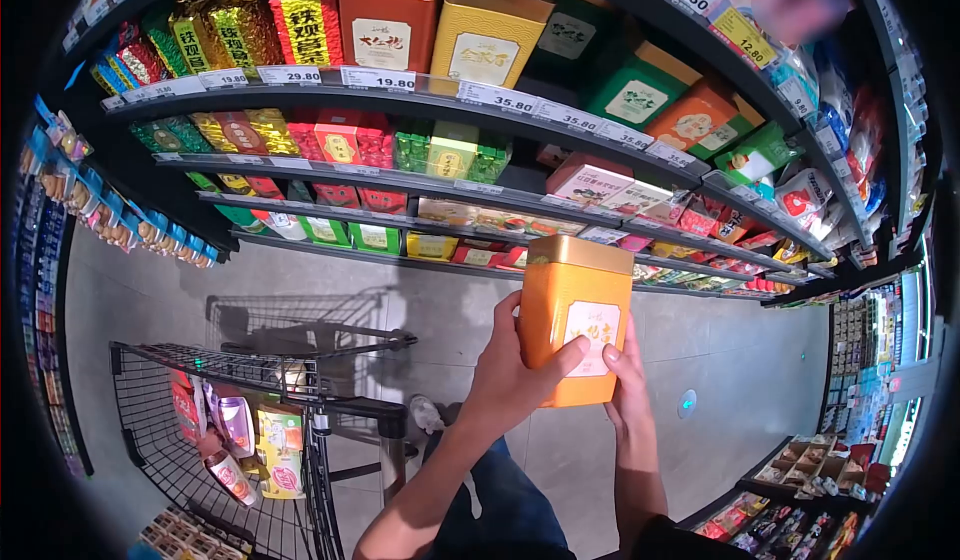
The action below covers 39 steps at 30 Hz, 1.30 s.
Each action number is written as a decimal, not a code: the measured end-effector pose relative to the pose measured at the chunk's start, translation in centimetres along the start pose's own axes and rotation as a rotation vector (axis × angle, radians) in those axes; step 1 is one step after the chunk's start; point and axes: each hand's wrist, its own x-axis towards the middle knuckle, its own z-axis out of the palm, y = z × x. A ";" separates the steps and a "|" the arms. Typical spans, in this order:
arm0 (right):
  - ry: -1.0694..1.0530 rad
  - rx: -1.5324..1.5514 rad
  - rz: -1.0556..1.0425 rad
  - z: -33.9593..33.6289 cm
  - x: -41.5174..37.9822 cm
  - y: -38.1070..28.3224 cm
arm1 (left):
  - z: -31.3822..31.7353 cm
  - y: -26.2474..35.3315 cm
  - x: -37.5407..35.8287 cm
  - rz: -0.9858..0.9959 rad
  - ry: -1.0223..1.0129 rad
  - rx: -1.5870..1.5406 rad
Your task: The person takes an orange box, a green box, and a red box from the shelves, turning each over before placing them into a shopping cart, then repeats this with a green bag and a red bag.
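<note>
An orange tin (560,305) with a gold lid and a pale label is held upright between my two hands, above the floor. My left hand (515,370) wraps round its left side, the thumb lying across the lower front. On the right side my right hand (628,375) grips the tin, its thumb on the label's edge. Behind and above, the shelf holds a red-brown tin (387,20), a yellow tin (490,30) and a green tin (640,90).
A black wire cart (220,360) stands at the lower left with a purple pack (236,425), a bottle (232,475) and yellow packs (280,440) inside. Shelves with price tags (378,79) curve across the top. Display racks (800,520) stand at the lower right.
</note>
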 end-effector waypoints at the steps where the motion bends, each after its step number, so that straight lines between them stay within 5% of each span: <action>1: -0.003 -0.010 -0.003 0.2 0.1 -0.1 | -0.1 0.2 0.0 0.000 0.005 -0.001; 18: -0.089 -0.108 -0.095 2.4 0.2 -2.5 | -1.4 0.9 -0.2 0.171 -0.021 -0.125; 22: 0.062 -0.319 -0.163 0.6 -0.5 -2.0 | -0.8 -1.9 1.2 0.304 -0.180 -0.447; 24: -0.022 -0.408 -0.243 0.9 -0.7 -2.3 | -2.1 -0.2 0.6 0.255 -0.273 -0.350; 28: -0.310 -0.300 -0.170 1.9 1.0 -3.3 | -5.3 1.4 -5.1 0.412 0.020 -0.284; 34: -0.801 -0.538 -0.155 18.5 -3.4 -5.0 | -12.8 0.6 -17.1 0.505 0.247 -0.126; 39: -1.074 -0.594 -0.063 28.9 -6.4 1.2 | -18.0 -4.8 -26.6 0.499 0.911 -0.035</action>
